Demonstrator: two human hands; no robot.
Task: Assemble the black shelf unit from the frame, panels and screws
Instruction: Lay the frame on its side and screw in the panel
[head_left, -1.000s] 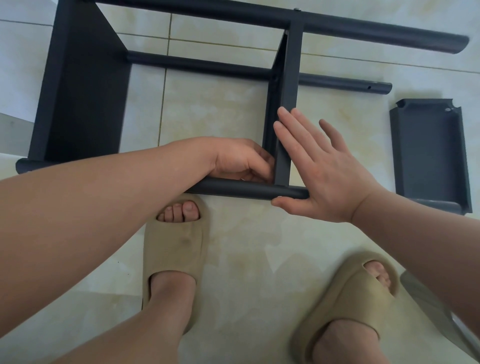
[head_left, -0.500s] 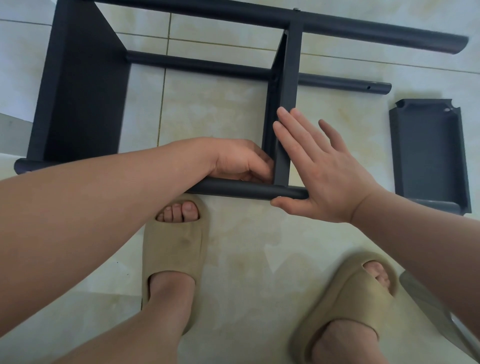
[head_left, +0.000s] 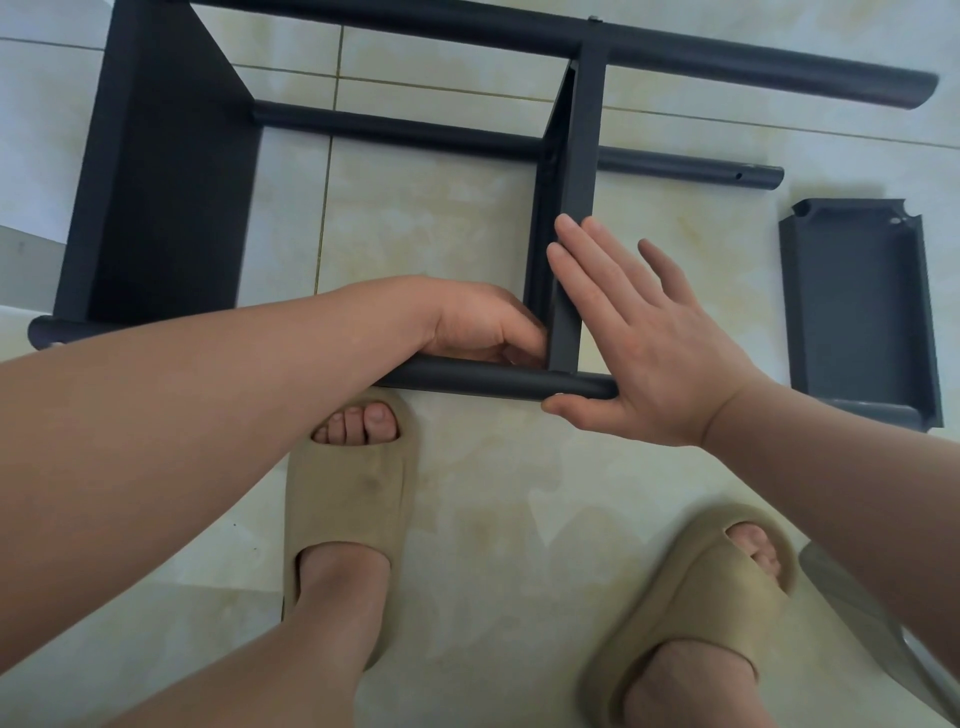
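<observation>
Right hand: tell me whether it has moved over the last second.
No. The right hand stays flat against the upright panel, thumb at the end of the near tube, just as far from the loose panel as before.

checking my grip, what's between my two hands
In the head view, the upright middle panel stands between the left hand and the right hand.
</observation>
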